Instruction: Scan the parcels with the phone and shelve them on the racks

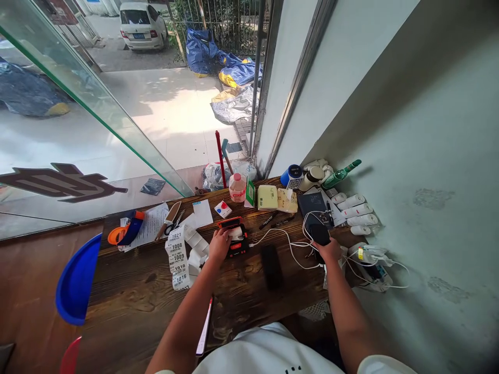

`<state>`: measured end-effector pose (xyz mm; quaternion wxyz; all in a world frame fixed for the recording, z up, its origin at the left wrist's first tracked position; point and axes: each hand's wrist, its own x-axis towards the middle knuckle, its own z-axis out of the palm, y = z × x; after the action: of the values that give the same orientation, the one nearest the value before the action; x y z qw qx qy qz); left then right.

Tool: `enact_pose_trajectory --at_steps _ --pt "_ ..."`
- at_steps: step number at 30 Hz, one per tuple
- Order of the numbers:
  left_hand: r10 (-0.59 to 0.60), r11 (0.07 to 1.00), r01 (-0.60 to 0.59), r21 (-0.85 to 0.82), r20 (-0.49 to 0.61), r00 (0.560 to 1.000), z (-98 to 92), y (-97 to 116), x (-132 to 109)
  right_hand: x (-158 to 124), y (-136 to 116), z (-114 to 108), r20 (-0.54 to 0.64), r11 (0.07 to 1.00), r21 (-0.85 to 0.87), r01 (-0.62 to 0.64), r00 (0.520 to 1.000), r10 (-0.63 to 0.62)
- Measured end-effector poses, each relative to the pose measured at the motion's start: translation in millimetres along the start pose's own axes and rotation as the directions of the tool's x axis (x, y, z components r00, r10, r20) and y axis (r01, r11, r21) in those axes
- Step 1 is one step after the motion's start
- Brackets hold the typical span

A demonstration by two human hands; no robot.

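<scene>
Across the middle of a dark wooden tabletop, set in the corner between a glass door and a pale wall, two bare hands spread well apart, each on its own device. Off the left edge, a blue chair, tucked close.

Left of centre, a long strip of numbered labels trailing toward the near edge, seemingly fed out of the label printer and allowed to pile up beside it. Left hand draped over the left side of that orange-and-black printer, fingers curled at its mouth, probably to steady it; cannot tell whether gripping or merely resting.

Right hand toward the right edge, clamped round a black phone poking out ahead of the fingers, likely kept there by its lead. White cable looping from beside the printer toward that phone and the power strip at the right edge, holding everything plugged in close to the sockets. Between the hands, a second dark phone lying flat, untouched.

Along the far edge, small stock lined up out of the way: a row of white rolls by the wall, yellow boxes, a pink-capped bottle. Near the far-left corner, a tape dispenser and a knife parked on paper, away from the working space.
</scene>
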<state>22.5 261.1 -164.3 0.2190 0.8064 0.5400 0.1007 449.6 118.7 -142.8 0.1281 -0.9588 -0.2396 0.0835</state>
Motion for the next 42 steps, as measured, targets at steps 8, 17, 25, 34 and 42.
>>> enact_pose_trajectory --at_steps 8,17,25,34,42 --pt "-0.105 0.991 0.099 0.095 0.059 0.993 -0.3 11 15 -88 -91 17 0.071 0.744 0.223 0.629 0.751 -0.656" --pt "-0.045 0.994 0.038 0.107 0.06 0.997 -3.2 8 13 -177 -172 87 0.098 0.395 0.547 0.738 0.412 -0.906" --pt "0.026 0.998 -0.03 -0.049 -0.074 0.997 -17.5 0 -27 -181 -171 84 -0.005 0.365 0.7 0.614 0.515 -0.857" --pt "0.074 0.988 -0.08 -0.13 -0.047 0.996 -14.7 0 -21 -179 -172 85 -0.033 0.302 0.748 0.591 0.487 -0.873" --pt "0.173 0.985 -0.17 -0.034 0.177 0.969 -16.7 -13 8 -162 -174 102 0.049 0.341 0.697 0.631 0.433 -0.9"
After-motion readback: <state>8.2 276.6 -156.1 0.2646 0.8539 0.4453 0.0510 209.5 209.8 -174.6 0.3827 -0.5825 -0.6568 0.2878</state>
